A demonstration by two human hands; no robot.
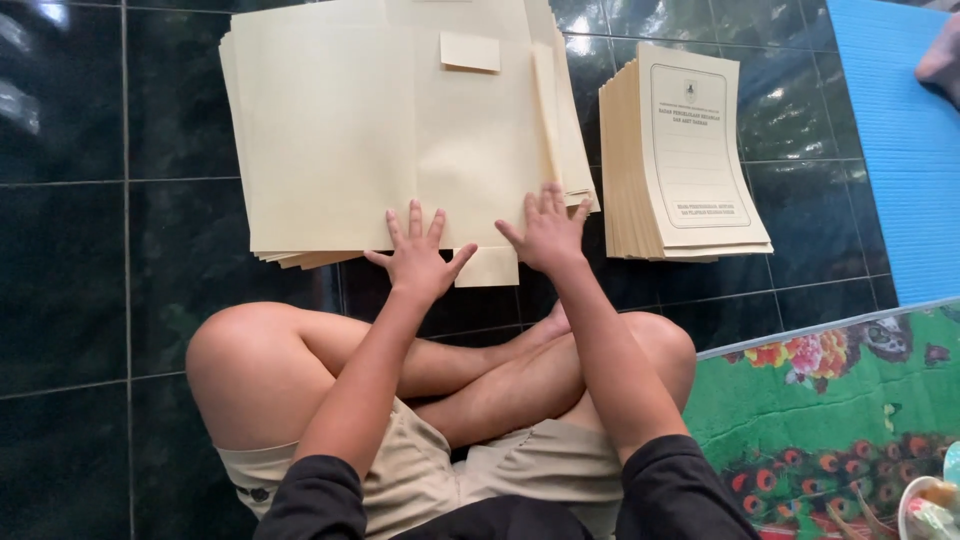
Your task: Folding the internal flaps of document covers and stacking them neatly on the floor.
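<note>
A stack of large cream paper folder sheets (340, 130) lies unfolded on the dark tiled floor in front of my crossed legs. My left hand (418, 258) rests flat on the near edge of the top sheet, fingers spread. My right hand (546, 232) presses flat beside it, near a folded strip along the sheet's right side. A small flap (470, 51) sticks up on the top sheet, far from both hands. Neither hand holds anything.
A neat pile of folded cream folders with a printed cover (688, 150) stands to the right. Blue mat (900, 140) at far right, with part of another person's foot (942, 60). A green flowered mat (830, 400) lies at lower right.
</note>
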